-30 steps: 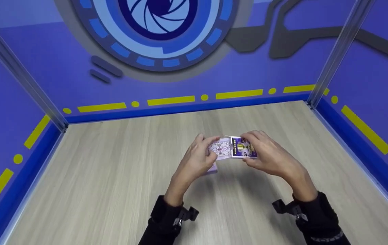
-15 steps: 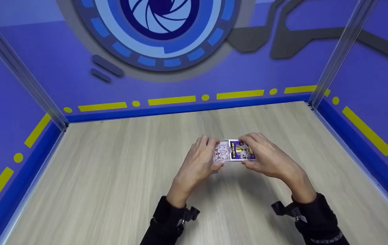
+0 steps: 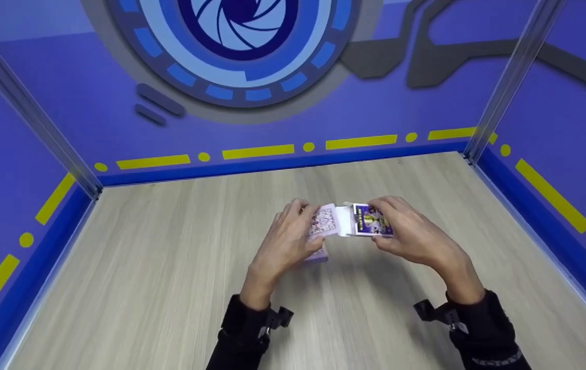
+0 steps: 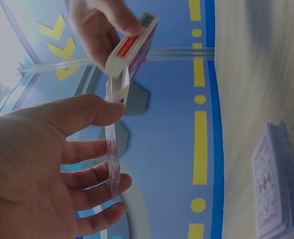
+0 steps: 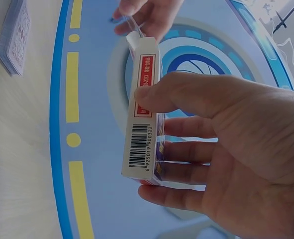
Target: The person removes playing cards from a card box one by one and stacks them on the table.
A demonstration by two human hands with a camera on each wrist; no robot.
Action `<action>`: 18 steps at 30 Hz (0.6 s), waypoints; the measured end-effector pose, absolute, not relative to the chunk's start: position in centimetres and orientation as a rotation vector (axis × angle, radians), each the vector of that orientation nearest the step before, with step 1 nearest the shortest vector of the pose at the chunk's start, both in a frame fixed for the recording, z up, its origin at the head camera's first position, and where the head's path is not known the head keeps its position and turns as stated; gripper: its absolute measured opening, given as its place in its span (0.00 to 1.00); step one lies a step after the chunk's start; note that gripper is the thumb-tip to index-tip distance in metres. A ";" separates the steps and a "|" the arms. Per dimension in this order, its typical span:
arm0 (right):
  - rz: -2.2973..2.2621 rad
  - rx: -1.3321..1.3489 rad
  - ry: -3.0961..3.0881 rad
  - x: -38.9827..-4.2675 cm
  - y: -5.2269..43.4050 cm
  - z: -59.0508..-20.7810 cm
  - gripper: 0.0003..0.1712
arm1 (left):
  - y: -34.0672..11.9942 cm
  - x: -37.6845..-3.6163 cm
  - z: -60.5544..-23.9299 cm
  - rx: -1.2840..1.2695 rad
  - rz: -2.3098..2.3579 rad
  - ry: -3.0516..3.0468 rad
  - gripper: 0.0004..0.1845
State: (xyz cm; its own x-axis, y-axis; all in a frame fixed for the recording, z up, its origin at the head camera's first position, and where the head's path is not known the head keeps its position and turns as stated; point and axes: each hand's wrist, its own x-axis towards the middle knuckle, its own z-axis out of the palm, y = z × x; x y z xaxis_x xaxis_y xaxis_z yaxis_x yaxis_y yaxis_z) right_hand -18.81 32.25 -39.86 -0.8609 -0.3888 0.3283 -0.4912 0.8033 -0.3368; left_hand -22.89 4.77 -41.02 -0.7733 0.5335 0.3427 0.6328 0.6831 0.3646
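My left hand (image 3: 283, 239) pinches a thin packet of playing cards (image 3: 324, 220) between thumb and fingers, patterned backs up. In the left wrist view the packet (image 4: 112, 159) shows edge-on, only a few cards thick. My right hand (image 3: 418, 234) grips a purple and white card box (image 3: 372, 221) by its long sides, above the table. The box's white flap (image 3: 344, 221) stands out toward the left hand, its tip close to the cards. In the right wrist view the thumb presses the box's narrow side, beside a barcode (image 5: 140, 145).
A thicker stack of playing cards (image 4: 269, 184) lies on the wooden table (image 3: 169, 267), partly hidden under the left hand in the head view. Blue printed panels (image 3: 272, 118) wall the table at the back and both sides, with metal posts (image 3: 503, 77) at the corners.
The left hand's cards sat against the box's opening; they have moved left, away from it, baring the white flap. The right hand keeps hold of the box, slightly shifted right.
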 end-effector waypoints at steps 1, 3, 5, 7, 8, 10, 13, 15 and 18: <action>0.615 0.669 -2.756 -18.8 32.4 -39.8 0.37 | 4.4 -23.0 -40.9 -0.935 -0.719 -2.681 0.32; 0.627 0.647 -2.770 -18.8 32.7 -39.6 0.37 | 3.8 -23.2 -40.7 -0.916 -0.761 -2.675 0.32; 0.639 0.634 -2.775 -18.7 33.0 -39.5 0.36 | 3.1 -23.4 -40.6 -0.899 -0.799 -2.681 0.32; 0.655 0.622 -2.776 -18.7 33.2 -39.4 0.36 | 2.6 -23.6 -40.5 -0.888 -0.814 -2.691 0.32; 0.660 0.617 -2.775 -18.6 33.4 -39.4 0.36 | 2.4 -23.6 -40.5 -0.886 -0.812 -2.697 0.32; 0.673 0.608 -2.772 -18.6 33.6 -39.3 0.35 | 2.0 -23.8 -40.5 -0.875 -0.823 -2.722 0.33; 0.678 0.598 -2.772 -18.6 33.9 -39.2 0.35 | 1.8 -23.9 -40.5 -0.854 -0.840 -2.766 0.34; 0.675 0.595 -2.775 -18.6 33.9 -39.2 0.36 | 1.7 -23.9 -40.6 -0.828 -0.865 -2.806 0.35; 0.671 0.592 -2.784 -18.6 33.9 -39.1 0.36 | 1.8 -24.2 -41.1 -0.801 -0.872 -2.859 0.36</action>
